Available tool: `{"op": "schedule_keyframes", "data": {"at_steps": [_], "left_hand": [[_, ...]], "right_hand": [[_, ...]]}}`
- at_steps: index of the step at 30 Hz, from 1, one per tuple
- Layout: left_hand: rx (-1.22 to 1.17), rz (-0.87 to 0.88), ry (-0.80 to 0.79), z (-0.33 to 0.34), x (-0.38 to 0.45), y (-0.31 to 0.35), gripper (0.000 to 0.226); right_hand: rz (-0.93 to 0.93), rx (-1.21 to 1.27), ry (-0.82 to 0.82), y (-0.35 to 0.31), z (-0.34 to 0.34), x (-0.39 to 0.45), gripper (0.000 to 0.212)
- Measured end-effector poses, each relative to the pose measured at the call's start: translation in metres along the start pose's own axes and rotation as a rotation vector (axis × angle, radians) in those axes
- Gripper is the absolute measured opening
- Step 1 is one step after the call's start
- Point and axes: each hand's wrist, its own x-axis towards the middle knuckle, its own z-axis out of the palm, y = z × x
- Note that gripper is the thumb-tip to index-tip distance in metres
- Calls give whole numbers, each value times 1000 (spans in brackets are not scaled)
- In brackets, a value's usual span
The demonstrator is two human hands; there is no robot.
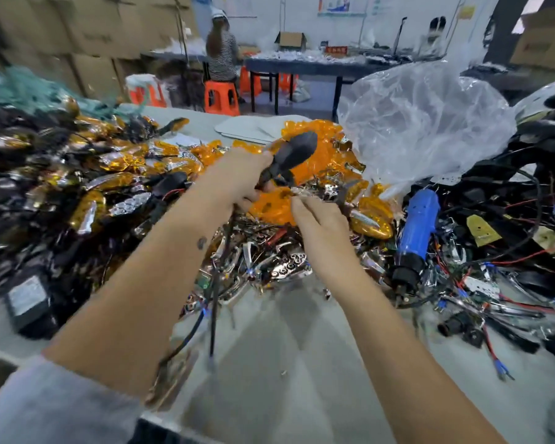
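Observation:
My left hand (237, 174) grips a black pointed lamp housing (290, 153) by its stem, raised above the pile, with its black wires (213, 302) hanging down over the table. Just below it, my right hand (321, 225) pinches a small chrome reflector piece (302, 192) at its fingertips, next to an orange lens (269, 208). Under both hands lies a heap of chrome reflectors (269, 261) and orange lenses (327, 145).
Finished amber and black lamps (87, 187) are piled at the left. A blue electric screwdriver (417, 232) lies at the right among black housings and red wires (519, 257). A clear plastic bag (423, 123) stands behind. Grey table (285, 363) in front; a person sits on an orange stool (221, 97) far back.

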Motion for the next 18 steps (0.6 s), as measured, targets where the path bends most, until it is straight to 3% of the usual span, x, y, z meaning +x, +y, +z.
{"op": "schedule_keyframes", "data": {"at_steps": [5,7,9,10,12,15,18], "left_hand": [[781,119,241,-80,21,20,32],[893,128,410,-99,32,13,38],[1030,13,521,-103,38,2,47],[1090,-53,511,-98,39,-2,53],[1142,-27,463,-81,45,-12,57],[1107,183,325,-42,49,-31,47],[1056,362,80,8,46,-51,34]], "right_hand": [[86,9,-57,23,-1,-3,9],[80,-47,-55,31,-1,-5,9],[43,-105,-54,38,-4,-7,10],[26,-140,-50,42,-6,-8,11],[-3,-212,-33,48,-12,-8,17],[-21,-372,-2,60,-19,-11,22],[-115,-598,4,76,-22,-21,27]]}}
